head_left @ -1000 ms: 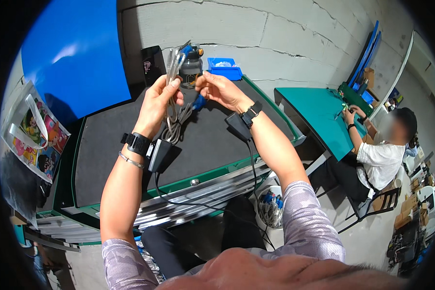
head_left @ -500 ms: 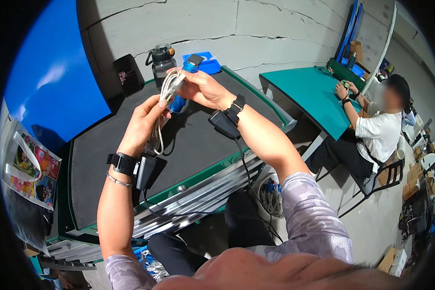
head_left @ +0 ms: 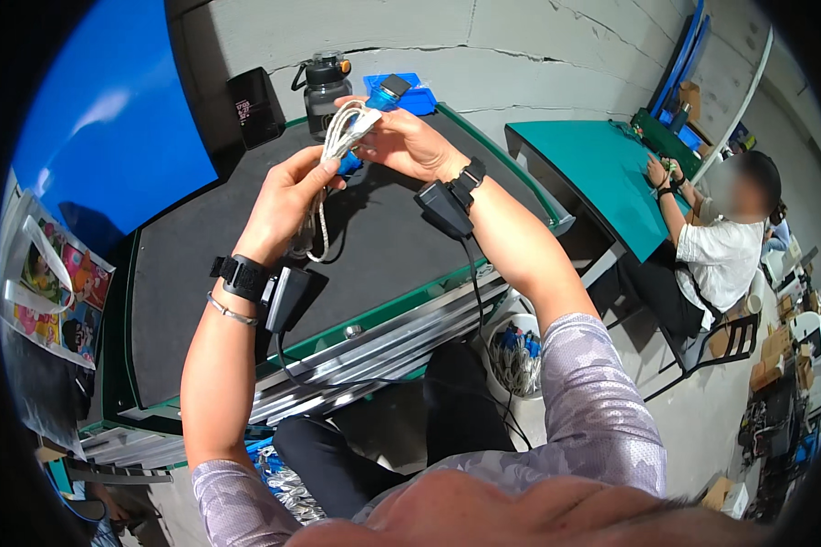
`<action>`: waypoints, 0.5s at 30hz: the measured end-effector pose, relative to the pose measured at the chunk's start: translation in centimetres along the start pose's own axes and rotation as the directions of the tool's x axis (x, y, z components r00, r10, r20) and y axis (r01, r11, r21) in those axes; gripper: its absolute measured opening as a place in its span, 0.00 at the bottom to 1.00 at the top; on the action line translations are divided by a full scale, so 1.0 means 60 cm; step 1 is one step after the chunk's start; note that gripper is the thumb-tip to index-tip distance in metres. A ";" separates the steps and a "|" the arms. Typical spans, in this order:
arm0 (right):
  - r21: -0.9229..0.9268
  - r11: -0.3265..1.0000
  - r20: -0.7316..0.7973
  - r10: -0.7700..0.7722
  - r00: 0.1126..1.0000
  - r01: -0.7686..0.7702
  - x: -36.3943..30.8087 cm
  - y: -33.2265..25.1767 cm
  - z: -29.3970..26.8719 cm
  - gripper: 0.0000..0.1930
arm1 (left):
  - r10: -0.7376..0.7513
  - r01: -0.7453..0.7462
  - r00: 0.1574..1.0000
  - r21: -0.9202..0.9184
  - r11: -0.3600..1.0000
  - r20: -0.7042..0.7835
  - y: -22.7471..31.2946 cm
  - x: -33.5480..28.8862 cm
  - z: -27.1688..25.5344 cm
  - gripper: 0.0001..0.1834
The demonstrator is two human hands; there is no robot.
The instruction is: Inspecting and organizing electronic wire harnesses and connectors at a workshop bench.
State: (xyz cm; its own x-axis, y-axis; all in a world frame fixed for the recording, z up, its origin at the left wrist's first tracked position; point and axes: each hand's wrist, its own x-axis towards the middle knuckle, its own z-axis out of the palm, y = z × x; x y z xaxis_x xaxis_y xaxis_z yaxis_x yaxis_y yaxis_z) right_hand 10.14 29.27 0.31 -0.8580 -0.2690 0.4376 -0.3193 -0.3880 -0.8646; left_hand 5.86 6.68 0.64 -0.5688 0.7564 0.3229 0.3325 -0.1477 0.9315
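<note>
A pale cable [head_left: 345, 130] folded into loops is held up over the dark mat by both hands. My left hand [head_left: 285, 193] pinches the lower part of the bundle between thumb and fingers. At the upper right of the loops, my right hand [head_left: 410, 144] is closed around the bundle, its fingertips partly hidden behind it. A blue plug with a dark end [head_left: 389, 93] sticks up above the right hand. Another blue piece [head_left: 348, 164] shows between the hands. Part of the cable hangs down below my left hand.
On the dark-topped workbench [head_left: 210, 273] stand a dark bottle [head_left: 325, 96], a black slab-like device [head_left: 255, 109] and a blue tray [head_left: 412, 98]. A bucket [head_left: 526, 387] of blue-ended cables is by my legs. At right, a person [head_left: 716, 246] works at a green table [head_left: 593, 169].
The view has shifted a little, moving the whole scene in the picture. Both hands keep hold of the cable bundle; less of the lower blue piece shows now.
</note>
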 end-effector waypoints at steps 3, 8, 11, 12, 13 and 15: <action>-0.025 1.000 -0.001 0.000 1.000 0.000 0.006 0.003 -0.006 0.31 | 0.009 -0.007 0.997 -0.029 1.000 0.083 0.004 0.001 -0.005 0.18; 0.015 1.000 -0.029 0.005 1.000 -0.005 0.003 0.015 -0.003 0.28 | -0.112 0.151 0.977 -0.219 0.964 0.181 -0.004 -0.005 -0.005 0.19; 0.155 0.988 -0.012 0.031 0.999 -0.029 0.003 0.013 0.008 0.29 | -0.130 0.190 0.970 -0.311 0.931 0.204 -0.007 0.000 -0.011 0.19; 0.200 0.979 0.005 0.035 0.999 -0.035 0.004 0.012 0.013 0.29 | -0.114 0.203 0.963 -0.377 0.904 0.244 -0.007 0.002 -0.014 0.18; 0.188 0.982 -0.039 0.037 0.999 -0.029 0.002 0.013 0.017 0.28 | -0.116 0.205 0.964 -0.393 0.896 0.238 -0.009 0.003 -0.015 0.18; 0.094 0.996 -0.084 0.021 0.996 -0.014 0.005 0.013 0.024 0.26 | -0.129 0.215 0.962 -0.377 0.901 0.240 -0.011 0.005 -0.016 0.20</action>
State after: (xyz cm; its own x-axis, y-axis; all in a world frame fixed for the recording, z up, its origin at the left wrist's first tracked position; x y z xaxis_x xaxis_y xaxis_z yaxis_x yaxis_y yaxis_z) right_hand 10.21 27.64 0.12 -0.8953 -0.2026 0.3967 -0.2685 -0.4652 -0.8435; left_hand 4.77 6.37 0.28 -0.4097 0.8997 0.1505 -0.1059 -0.2107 0.9718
